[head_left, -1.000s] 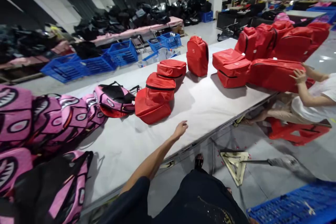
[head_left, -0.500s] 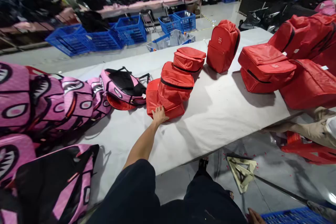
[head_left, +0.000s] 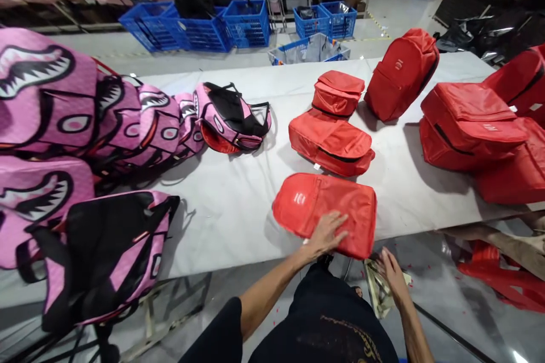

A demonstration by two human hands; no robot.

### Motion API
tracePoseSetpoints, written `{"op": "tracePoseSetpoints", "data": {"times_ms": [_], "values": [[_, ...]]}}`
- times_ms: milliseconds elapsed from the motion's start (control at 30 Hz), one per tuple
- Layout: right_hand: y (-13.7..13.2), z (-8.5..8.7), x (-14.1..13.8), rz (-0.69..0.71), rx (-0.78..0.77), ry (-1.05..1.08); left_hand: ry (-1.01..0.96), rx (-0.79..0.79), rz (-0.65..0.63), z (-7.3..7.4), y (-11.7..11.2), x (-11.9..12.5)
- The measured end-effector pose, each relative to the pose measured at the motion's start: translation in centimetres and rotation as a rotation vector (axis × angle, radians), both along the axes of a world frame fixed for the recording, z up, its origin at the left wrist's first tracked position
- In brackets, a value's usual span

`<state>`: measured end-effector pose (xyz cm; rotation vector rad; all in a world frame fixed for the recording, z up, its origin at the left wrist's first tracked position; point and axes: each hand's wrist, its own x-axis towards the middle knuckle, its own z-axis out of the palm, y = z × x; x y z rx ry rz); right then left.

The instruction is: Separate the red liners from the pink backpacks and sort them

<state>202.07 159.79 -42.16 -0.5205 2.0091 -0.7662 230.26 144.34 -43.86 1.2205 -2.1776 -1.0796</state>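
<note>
A red backpack (head_left: 298, 198) lies flat at the near edge of the table, its small white logo facing up. My left hand (head_left: 330, 232) rests on its front with fingers spread, pressing rather than gripping. Just off the table edge, to the right of that bag, my right hand (head_left: 392, 269) hangs in the air with its fingers apart and nothing in it. Beyond lies another red backpack (head_left: 332, 139) on its side, touching a smaller-looking red bag (head_left: 338, 93) behind it.
Pink shark-mouth backpacks (head_left: 157, 110) crowd the left of the white table (head_left: 230, 204). An upright red backpack (head_left: 400, 76) and more red bags (head_left: 472, 119) stand to the right. Blue crates (head_left: 247, 22) sit on the floor behind. Someone's arm (head_left: 489, 232) shows at far right.
One red backpack has come away from the pile toward me and now lies flat under my left hand. My right hand has risen from the bottom edge. The view has shifted right.
</note>
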Motion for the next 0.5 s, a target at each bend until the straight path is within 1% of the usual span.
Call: {"op": "tracePoseSetpoints", "data": {"times_ms": [33,67,100,133,167,200,233,267,333,367,400,433,467,500], "values": [[-1.4,0.3,-0.2,0.032,-0.026,0.015,-0.024,0.000,0.164,0.1,0.0,1.4],[-2.4,0.6,-0.5,0.060,-0.049,0.071,-0.070,0.019,0.359,0.3,-0.1,3.2],[-3.0,0.7,-0.8,0.087,-0.064,0.149,-0.122,0.076,0.555,0.6,-0.3,5.0],[-3.4,0.7,-1.2,0.102,-0.069,0.223,-0.156,0.176,0.721,0.9,-0.4,6.8],[-3.6,0.6,-1.5,0.111,-0.062,0.267,-0.156,0.310,0.834,1.2,-0.3,8.4],[-3.6,0.5,-1.9,0.119,-0.047,0.282,-0.136,0.431,0.891,1.5,-0.1,9.7],[-3.6,0.4,-2.3,0.132,-0.027,0.286,-0.105,0.530,0.910,1.8,0.3,10.6],[-3.5,0.3,-2.6,0.150,-0.001,0.293,-0.075,0.592,0.904,2.2,0.7,11.2],[-3.5,0.3,-3.4,0.179,0.068,0.333,-0.047,0.618,0.883,3.1,1.4,11.5],[-3.5,0.5,-3.9,0.186,0.102,0.352,-0.043,0.616,0.883,3.9,1.6,11.5],[-3.6,0.6,-4.5,0.185,0.123,0.358,-0.041,0.611,0.885,5.0,1.6,11.4],[-3.7,0.8,-5.1,0.175,0.128,0.341,-0.033,0.595,0.883,6.5,1.5,11.4],[-3.9,1.1,-5.8,0.163,0.118,0.296,-0.001,0.563,0.869,8.4,1.3,11.4],[-4.1,1.3,-6.4,0.152,0.095,0.223,0.063,0.516,0.836,10.7,1.2,11.3]]}}
